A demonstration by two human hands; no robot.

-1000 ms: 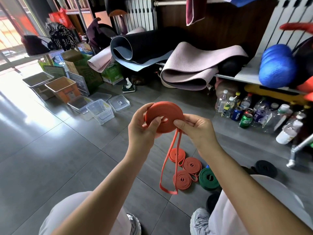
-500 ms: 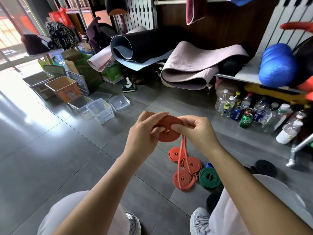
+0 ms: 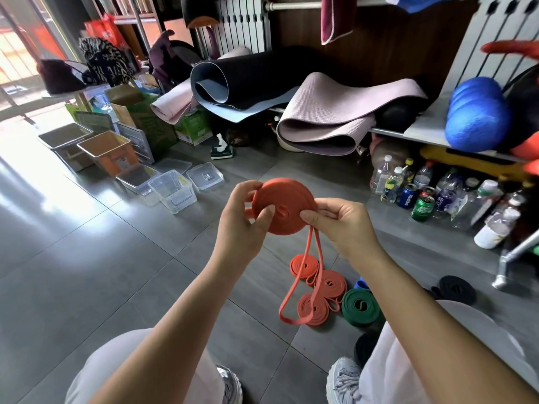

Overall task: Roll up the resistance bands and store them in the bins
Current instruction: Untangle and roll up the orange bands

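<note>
An orange resistance band [image 3: 287, 199] is wound into a flat coil held up in front of me. My left hand [image 3: 242, 225] grips its left side, thumb on the face. My right hand [image 3: 342, 221] pinches its right edge, where the unrolled tail loops down toward the floor. Three rolled orange bands [image 3: 331, 284] lie on the tiles below, with a rolled green band [image 3: 361, 307] beside them and black bands [image 3: 456, 288] to the right. Clear plastic bins [image 3: 173, 191] stand at the left.
An orange bin [image 3: 108, 151] and a grey bin [image 3: 65, 141] stand further left by cardboard boxes. Yoga mats [image 3: 335, 121] pile at the back. Bottles and cans [image 3: 423, 196] crowd the right floor. My knees and shoes are at the bottom.
The coil tipped edge-on as my hands turned it, then came back flat-faced toward me. The hanging tail loop swung and now hangs shorter than one second ago.
</note>
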